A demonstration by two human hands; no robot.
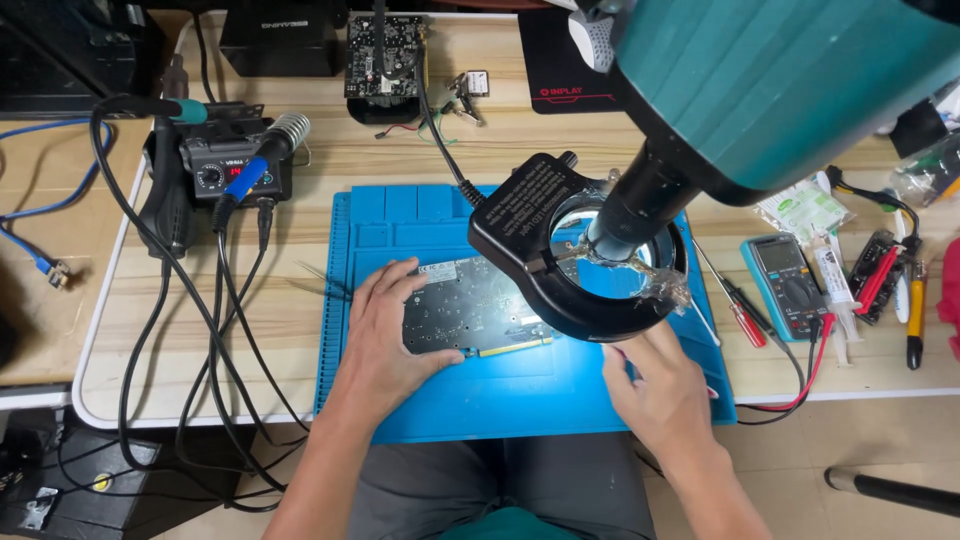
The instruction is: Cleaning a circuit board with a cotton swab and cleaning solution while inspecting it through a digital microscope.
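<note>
Nearest the viewer: the person's lap in grey trousers, both forearms reaching onto a pale wooden workbench (300, 320). Left hand (385, 330): fingers spread wide and laid flat, pressing down the left end of a dark rectangular circuit board (470, 305); it pins the board and grips nothing. Right hand (655, 385): fingers curled narrow around a slim tool with a red end (622, 356), only partly visible, its tip hidden beneath the lamp, so its kind cannot be told. Circuit board: lies flat on a blue silicone repair mat (480, 400), dark side up, dotted with small solder points, a gold-toned edge connector along its near side, a pale label near its far edge; its right end passes under a black ring-shaped lamp (520, 225), lit, fitted to a large teal microscope head (790, 80). Progress, as a judgement: board positioned and held steady under the optics, tool brought to it; work on the board looks under way, with no finished result visible. Right of the mat: red-handled screwdriver (740, 315), teal multimeter (785, 280) with red and black leads, a syringe. Left: black soldering station (225, 165) with trailing black cables. Far edge: a second dark circuit board (385, 55).
</note>
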